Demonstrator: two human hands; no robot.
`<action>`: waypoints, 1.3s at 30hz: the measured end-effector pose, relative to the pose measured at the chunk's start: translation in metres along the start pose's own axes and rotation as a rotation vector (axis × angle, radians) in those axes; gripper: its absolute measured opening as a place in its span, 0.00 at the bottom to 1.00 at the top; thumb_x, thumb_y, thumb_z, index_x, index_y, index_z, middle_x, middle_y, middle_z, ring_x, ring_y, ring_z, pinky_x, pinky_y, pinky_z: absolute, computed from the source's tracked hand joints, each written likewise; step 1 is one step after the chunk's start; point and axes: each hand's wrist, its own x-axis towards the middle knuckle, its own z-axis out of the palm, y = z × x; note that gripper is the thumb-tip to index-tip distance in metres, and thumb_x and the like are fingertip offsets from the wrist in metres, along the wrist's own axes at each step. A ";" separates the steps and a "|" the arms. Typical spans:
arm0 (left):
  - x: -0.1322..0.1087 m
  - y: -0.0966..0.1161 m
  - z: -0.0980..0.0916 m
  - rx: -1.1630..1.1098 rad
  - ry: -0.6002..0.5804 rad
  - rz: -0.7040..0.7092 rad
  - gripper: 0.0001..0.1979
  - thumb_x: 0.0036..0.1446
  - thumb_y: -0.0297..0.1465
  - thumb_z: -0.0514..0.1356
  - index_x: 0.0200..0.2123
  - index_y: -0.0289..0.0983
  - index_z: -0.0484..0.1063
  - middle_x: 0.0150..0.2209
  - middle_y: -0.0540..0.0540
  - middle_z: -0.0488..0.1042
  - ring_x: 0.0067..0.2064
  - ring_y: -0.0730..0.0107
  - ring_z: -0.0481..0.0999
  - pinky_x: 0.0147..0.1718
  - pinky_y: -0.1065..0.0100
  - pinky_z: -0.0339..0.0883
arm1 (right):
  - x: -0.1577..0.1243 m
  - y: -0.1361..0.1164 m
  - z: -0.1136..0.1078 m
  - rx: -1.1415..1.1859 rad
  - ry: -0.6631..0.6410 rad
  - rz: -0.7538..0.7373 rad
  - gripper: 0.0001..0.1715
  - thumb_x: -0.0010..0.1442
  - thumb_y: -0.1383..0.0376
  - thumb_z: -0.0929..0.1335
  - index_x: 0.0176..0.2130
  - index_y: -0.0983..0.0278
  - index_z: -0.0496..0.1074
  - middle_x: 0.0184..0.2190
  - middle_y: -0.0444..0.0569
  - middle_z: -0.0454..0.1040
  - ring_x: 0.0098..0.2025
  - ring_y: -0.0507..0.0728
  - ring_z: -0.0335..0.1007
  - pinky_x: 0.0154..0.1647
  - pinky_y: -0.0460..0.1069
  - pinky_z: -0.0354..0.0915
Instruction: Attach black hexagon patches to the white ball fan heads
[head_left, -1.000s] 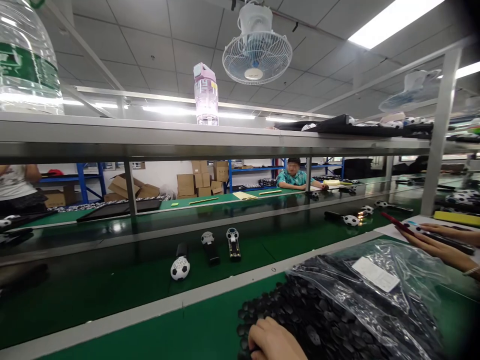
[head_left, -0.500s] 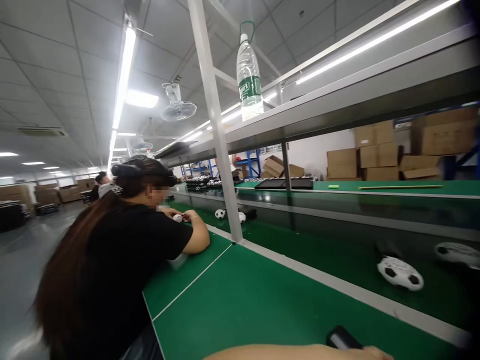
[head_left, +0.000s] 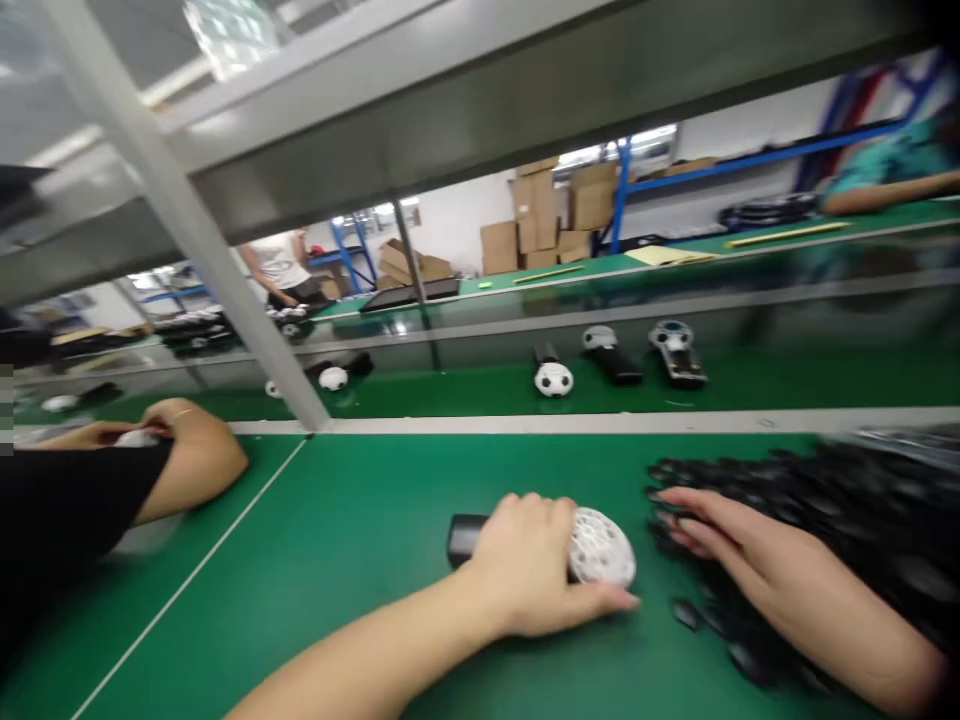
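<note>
My left hand (head_left: 536,570) lies over a small handheld fan (head_left: 600,548) with a white ball-shaped mesh head and a black handle, fingers wrapped round it, on the green table (head_left: 360,520). My right hand (head_left: 739,560) rests to its right with the fingers stretched out flat, their tips in a pile of small black parts (head_left: 825,520).
A co-worker's arm in a black sleeve (head_left: 112,480) leans on the table at the left. Several football-patterned fans (head_left: 553,377) lie on the belt behind the table's grey edge. A slanted shelf post (head_left: 225,280) stands at the left. Cardboard boxes (head_left: 555,215) are stacked far back.
The view swung from the co-worker at the left back down to the table. My left hand now covers the fan and my right hand lies at the black parts.
</note>
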 end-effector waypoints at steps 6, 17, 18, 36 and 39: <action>0.021 -0.004 0.003 -0.009 0.008 -0.043 0.37 0.50 0.53 0.54 0.56 0.36 0.56 0.50 0.39 0.65 0.51 0.49 0.64 0.49 0.52 0.59 | 0.002 -0.030 -0.008 0.175 -0.174 0.086 0.13 0.61 0.56 0.57 0.39 0.60 0.65 0.32 0.49 0.75 0.36 0.57 0.73 0.36 0.51 0.70; 0.023 -0.005 0.001 -0.096 -0.079 -0.044 0.36 0.51 0.43 0.57 0.60 0.39 0.48 0.53 0.41 0.63 0.50 0.52 0.67 0.47 0.59 0.64 | 0.000 -0.039 -0.006 0.011 -0.127 -0.092 0.10 0.61 0.60 0.60 0.33 0.60 0.67 0.34 0.48 0.70 0.39 0.58 0.67 0.40 0.53 0.63; 0.022 -0.004 0.001 -0.112 -0.082 -0.046 0.36 0.51 0.42 0.57 0.60 0.40 0.48 0.52 0.41 0.63 0.50 0.53 0.68 0.46 0.60 0.64 | -0.001 -0.040 -0.005 0.006 -0.128 -0.099 0.10 0.61 0.60 0.60 0.32 0.60 0.67 0.34 0.48 0.70 0.38 0.58 0.67 0.39 0.52 0.63; 0.023 -0.001 -0.003 -0.223 -0.060 0.017 0.32 0.48 0.40 0.61 0.56 0.42 0.57 0.49 0.45 0.67 0.47 0.57 0.69 0.46 0.60 0.65 | -0.006 -0.041 0.015 0.142 -0.108 -0.058 0.04 0.55 0.64 0.66 0.29 0.62 0.67 0.38 0.47 0.63 0.41 0.55 0.62 0.42 0.50 0.61; 0.023 -0.001 -0.003 -0.236 -0.056 0.021 0.31 0.48 0.39 0.62 0.55 0.43 0.58 0.47 0.46 0.68 0.45 0.58 0.70 0.43 0.61 0.66 | -0.004 -0.039 0.018 0.174 -0.090 -0.023 0.06 0.53 0.65 0.67 0.32 0.61 0.64 0.47 0.49 0.62 0.49 0.58 0.60 0.44 0.52 0.61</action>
